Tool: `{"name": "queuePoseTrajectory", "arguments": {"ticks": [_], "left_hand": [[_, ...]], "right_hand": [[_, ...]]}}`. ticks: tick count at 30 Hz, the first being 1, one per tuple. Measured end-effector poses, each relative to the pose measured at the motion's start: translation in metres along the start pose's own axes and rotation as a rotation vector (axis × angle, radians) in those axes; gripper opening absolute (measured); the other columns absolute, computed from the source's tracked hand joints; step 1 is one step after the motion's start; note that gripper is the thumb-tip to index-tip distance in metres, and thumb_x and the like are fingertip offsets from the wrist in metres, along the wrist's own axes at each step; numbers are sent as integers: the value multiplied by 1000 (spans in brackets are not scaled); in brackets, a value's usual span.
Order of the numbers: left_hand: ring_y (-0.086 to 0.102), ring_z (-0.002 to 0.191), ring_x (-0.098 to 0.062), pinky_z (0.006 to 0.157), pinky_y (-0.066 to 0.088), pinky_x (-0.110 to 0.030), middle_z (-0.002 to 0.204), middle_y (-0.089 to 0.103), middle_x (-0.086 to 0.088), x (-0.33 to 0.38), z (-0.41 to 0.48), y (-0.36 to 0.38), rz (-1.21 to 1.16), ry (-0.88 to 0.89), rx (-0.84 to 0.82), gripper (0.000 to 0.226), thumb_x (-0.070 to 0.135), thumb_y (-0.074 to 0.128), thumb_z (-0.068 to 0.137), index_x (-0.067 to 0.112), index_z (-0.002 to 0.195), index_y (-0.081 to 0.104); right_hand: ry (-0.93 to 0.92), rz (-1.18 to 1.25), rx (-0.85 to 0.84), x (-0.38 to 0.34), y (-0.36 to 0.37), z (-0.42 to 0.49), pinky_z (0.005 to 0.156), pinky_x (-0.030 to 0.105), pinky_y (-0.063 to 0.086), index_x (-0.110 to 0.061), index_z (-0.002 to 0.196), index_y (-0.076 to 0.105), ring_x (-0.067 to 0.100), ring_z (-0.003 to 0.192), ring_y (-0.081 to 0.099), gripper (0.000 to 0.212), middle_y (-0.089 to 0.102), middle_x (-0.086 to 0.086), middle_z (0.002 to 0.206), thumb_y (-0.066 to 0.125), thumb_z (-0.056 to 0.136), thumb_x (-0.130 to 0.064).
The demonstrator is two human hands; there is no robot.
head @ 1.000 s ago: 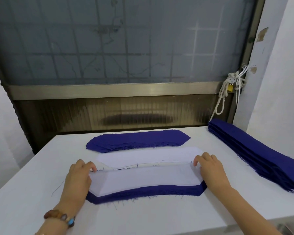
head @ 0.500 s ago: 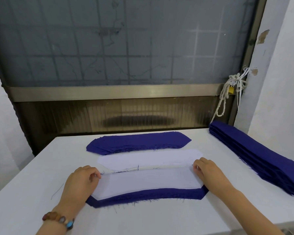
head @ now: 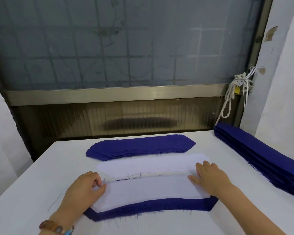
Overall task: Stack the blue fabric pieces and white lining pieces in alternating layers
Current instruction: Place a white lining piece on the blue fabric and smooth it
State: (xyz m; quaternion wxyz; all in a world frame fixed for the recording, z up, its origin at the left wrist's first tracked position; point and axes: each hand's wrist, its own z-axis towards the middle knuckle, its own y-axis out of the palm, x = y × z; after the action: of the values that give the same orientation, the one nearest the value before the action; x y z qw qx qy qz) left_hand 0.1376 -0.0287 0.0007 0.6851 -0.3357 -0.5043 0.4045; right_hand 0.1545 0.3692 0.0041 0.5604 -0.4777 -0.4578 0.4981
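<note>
Head view: white lining piece (head: pixel 148 190), thin, smooth, elongated with clipped corners, lies on the frayed-edged blue fabric piece (head: pixel 151 207) at the near centre of the table (head: pixel 176 224), long axis left-right. Left hand (head: pixel 81 192) pinches the lining's left end, fingers curled. Right hand (head: pixel 210 178) rests on the right end, fingers straight, slightly spread.

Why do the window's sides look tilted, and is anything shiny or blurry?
Head view: the wide-angle lens slants the window frame outward. Head view: the light is soft and even, with no hard shadows by the left hand pinching the white lining piece. Head view: the metal rail gleams dully, and the middle looks sharp.
</note>
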Motion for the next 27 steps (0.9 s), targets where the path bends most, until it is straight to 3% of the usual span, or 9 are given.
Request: {"name": "queuePoseTrajectory", "arguments": {"ticks": [5, 8, 11, 14, 18, 22, 27], "left_hand": [[54, 59, -9, 52, 40, -23, 62, 60, 5, 6, 31, 0, -6, -79, 85, 26, 27, 61, 90, 17, 66, 58], [56, 66, -12, 55, 41, -24, 72, 61, 7, 14, 53, 3, -45, -45, 181, 17, 19, 61, 90, 20, 73, 61], [55, 88, -14, 70, 47, -25, 92, 62, 4, 20, 79, 8, -25, -24, 234, 7, 17, 63, 90, 21, 94, 65], [52, 107, -17, 89, 46, -29, 111, 62, 1, 24, 106, 19, -24, -23, 222, 21, 17, 62, 91, 18, 112, 65], [52, 114, -16, 96, 44, -29, 121, 61, 2, 33, 137, 37, -66, -17, 184, 27, 19, 60, 93, 19, 119, 63], [52, 113, -12, 92, 46, -25, 121, 60, 5, 41, 162, 55, -87, -51, 138, 27, 21, 58, 95, 21, 121, 61], [57, 89, -12, 68, 47, -23, 100, 63, 4, 40, 183, 67, -79, -142, 163, 10, 21, 58, 95, 20, 98, 68]], "right_hand": [[1, 121, 61, -25, -11, 29, 79, 26, 50, -18, 109, 54, 14, 91, 54, 32, 53, -1, 103, 39, 99, -44], [-36, 176, 132, -47, -16, 52, 79, 26, 49, -17, 112, 54, 17, 97, 55, 24, 56, 2, 110, 43, 99, -34], [-116, 221, 203, -71, -18, 77, 84, 26, 50, -17, 113, 53, 18, 100, 52, 18, 56, 2, 112, 45, 98, -24], [-178, 287, 231, -93, -17, 104, 86, 28, 49, -19, 112, 53, 16, 100, 49, 16, 54, 1, 113, 48, 97, -19], [-256, 364, 235, -121, -9, 139, 94, 27, 44, -22, 124, 50, 16, 110, 46, 27, 49, -2, 124, 49, 97, -16], [-338, 421, 183, -146, 3, 166, 98, 28, 42, -21, 125, 51, 16, 114, 44, 28, 49, -2, 126, 50, 97, -18], [-347, 536, 169, -164, 18, 187, 95, 22, 44, -22, 118, 59, 12, 110, 47, 21, 52, -4, 120, 51, 98, -24]]}}
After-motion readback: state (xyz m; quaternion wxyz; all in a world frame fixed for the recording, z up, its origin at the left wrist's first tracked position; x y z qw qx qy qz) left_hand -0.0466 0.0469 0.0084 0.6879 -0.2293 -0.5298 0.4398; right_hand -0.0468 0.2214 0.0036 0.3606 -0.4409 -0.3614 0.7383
